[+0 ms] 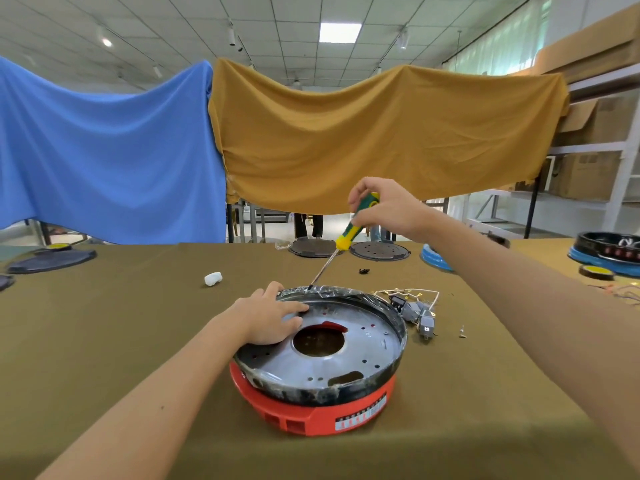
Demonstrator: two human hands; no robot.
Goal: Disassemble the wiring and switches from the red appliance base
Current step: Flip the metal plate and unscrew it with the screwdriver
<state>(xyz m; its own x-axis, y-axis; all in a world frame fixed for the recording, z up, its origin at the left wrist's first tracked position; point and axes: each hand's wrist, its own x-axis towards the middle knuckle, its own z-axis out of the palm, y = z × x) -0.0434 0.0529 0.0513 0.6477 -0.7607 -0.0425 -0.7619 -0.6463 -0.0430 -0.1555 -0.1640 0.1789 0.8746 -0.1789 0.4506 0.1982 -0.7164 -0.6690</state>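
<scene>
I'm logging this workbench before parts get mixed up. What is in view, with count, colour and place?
Round appliance base: one, red plastic, near table centre.
Metal pan with centre hole: one, silver with black rim, tilted on the base.
Screwdriver: one, green and yellow handle, tip at the pan's far rim.
Wiring and switch bundle: one cluster, grey with pale wires, right of the pan.
White lump: one, left of the pan.
Dark round plates: two, far table edge.
Olive tablecloth: one, covers the table.
Hanging cloths: two, blue and mustard, behind.
Left hand: flat on the pan.
Right hand: gripping the screwdriver.
</scene>
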